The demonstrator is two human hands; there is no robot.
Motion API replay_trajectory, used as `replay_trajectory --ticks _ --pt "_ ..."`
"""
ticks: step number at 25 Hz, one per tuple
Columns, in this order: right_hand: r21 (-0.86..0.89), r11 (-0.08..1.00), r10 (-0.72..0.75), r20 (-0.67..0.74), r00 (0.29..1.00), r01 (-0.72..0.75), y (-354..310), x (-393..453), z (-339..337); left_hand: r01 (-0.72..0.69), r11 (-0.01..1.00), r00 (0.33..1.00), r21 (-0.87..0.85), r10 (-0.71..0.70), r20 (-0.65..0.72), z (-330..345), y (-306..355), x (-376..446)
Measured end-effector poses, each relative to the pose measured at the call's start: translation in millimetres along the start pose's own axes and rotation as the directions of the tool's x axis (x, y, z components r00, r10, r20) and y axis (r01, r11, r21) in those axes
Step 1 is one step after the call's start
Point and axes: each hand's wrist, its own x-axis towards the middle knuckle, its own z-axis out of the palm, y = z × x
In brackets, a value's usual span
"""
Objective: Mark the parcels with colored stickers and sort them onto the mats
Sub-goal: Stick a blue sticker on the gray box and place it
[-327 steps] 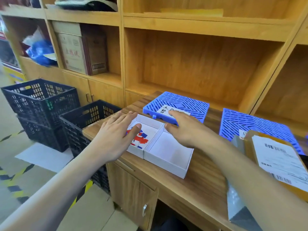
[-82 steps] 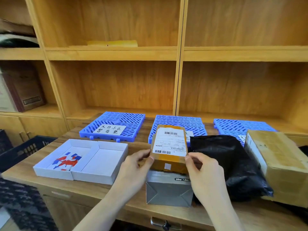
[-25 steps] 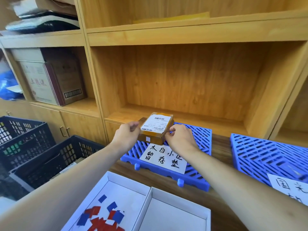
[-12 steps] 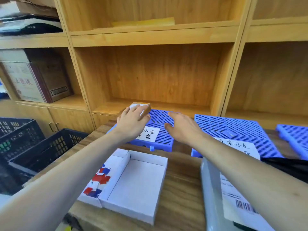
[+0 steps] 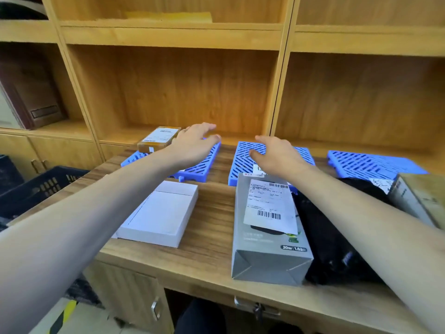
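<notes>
A small brown parcel (image 5: 159,139) with a white label lies on the far left corner of the left blue mat (image 5: 201,166). My left hand (image 5: 196,143) hovers over that mat, just right of the parcel, fingers spread and holding nothing. Over the middle blue mat (image 5: 243,156) my right hand (image 5: 277,153) floats with loosely bent fingers, also without anything in it. A grey parcel (image 5: 269,227) with a barcode label lies on the desk in front of the middle mat. A black bag parcel (image 5: 337,237) sits right of it. The white sticker tray (image 5: 159,213) is at left; its stickers are hidden by my arm.
A third blue mat (image 5: 375,163) lies at the far right, with a brown cardboard box (image 5: 423,198) in front of it. Wooden shelves rise behind the desk (image 5: 212,237). Black crates (image 5: 36,189) stand on the floor at left.
My left hand has let go of the small brown parcel, which now lies on the left mat. Both hands have drawn back to the right, and the view has swung right.
</notes>
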Motion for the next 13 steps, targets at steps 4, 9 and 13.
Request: replay_trajectory --ticks 4,9,13 --pt "-0.023 0.999 0.021 -0.034 0.999 -0.022 8 -19 -22 -0.028 1.000 1.000 0.003 0.028 -0.013 7 22 -12" --pt "0.047 0.995 0.083 -0.006 0.997 -0.083 19 -46 -22 -0.073 0.996 0.997 -0.057 0.073 0.003 28 33 -37" --pt "-0.017 0.997 0.078 0.062 0.995 -0.077 29 -77 -9 -0.124 0.992 0.985 0.001 0.123 0.123 53 13 -58"
